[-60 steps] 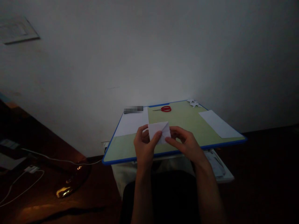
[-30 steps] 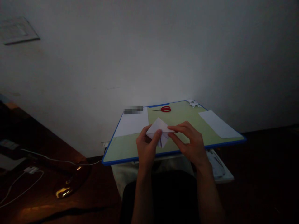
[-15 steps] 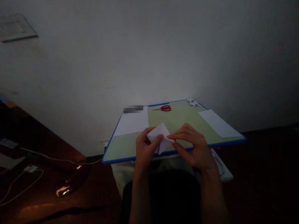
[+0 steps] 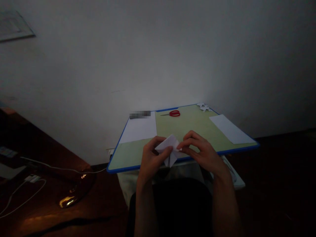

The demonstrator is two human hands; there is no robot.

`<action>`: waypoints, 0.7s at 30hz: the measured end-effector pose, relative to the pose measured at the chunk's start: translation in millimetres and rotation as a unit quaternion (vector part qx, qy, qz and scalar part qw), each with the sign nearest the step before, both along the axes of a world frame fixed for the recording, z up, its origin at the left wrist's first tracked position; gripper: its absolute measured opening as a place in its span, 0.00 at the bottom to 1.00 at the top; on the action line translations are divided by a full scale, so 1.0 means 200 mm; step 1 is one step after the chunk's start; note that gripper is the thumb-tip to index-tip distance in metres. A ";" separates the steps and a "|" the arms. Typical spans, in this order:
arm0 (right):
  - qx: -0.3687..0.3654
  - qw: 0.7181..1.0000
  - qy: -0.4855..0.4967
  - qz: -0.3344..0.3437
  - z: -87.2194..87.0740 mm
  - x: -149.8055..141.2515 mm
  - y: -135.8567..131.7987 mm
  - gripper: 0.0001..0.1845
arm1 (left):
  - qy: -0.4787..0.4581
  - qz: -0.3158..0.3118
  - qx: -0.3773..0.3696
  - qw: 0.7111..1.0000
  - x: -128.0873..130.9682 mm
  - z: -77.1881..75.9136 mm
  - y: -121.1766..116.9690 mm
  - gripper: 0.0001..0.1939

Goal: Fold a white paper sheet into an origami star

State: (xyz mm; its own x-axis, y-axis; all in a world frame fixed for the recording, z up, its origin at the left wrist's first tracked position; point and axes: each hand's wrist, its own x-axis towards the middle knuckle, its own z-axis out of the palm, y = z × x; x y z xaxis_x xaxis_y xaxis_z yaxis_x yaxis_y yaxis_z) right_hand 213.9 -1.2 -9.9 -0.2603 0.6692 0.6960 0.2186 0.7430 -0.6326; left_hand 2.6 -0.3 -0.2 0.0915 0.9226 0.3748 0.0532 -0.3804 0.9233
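A small folded piece of white paper [image 4: 169, 142] is held up over the front edge of the green table [image 4: 187, 126], with its flaps standing out at angles. My left hand [image 4: 153, 156] grips it from the left, thumb pressed on the face and fingers behind. From the right, my right hand [image 4: 199, 149] pinches a flap of the same paper between thumb and fingertips. Its exact fold lines are dim, and the fingers cover part of it.
Red-handled scissors [image 4: 174, 113] lie at the back of the table. A white sheet [image 4: 138, 130] is on the left, under a blurred-out bar [image 4: 140, 114]. Another sheet [image 4: 230, 129] lies on the right, near small folded paper pieces [image 4: 203, 107]. A wall [image 4: 158, 65] stands behind.
My right hand has moved slightly left, closer to my left hand, with its fingers more bunched. The folded paper has tilted and its lower points show more spread.
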 end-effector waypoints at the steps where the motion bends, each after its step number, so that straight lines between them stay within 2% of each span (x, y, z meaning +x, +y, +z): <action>1: 0.011 1.000 0.004 -0.015 0.00 -0.01 0.00 0.06 | 0.003 0.001 0.004 1.000 0.00 0.00 0.00 0.11; 4: 0.060 0.998 -0.001 -0.033 0.01 -0.02 0.00 0.05 | 0.006 -0.013 -0.003 1.000 0.01 0.00 0.01 0.11; 8: 0.097 0.995 0.000 0.028 0.02 -0.02 0.00 0.09 | -0.022 -0.029 -0.025 0.999 0.02 -0.01 0.01 0.14; 10: 0.101 0.994 0.014 0.033 0.02 -0.02 0.01 0.09 | -0.043 -0.033 -0.040 0.998 0.03 -0.03 0.01 0.15; 15: 0.072 0.996 0.045 0.013 0.00 -0.02 0.01 0.12 | -0.068 -0.050 -0.065 0.994 0.03 -0.03 0.01 0.17; 18: 0.059 0.997 0.059 0.003 0.00 -0.03 0.02 0.10 | -0.067 -0.041 -0.056 0.995 0.03 -0.02 0.00 0.15; 21: 0.035 0.994 0.089 -0.045 0.00 -0.07 0.02 0.08 | -0.067 -0.037 -0.045 0.996 0.05 0.01 -0.01 0.14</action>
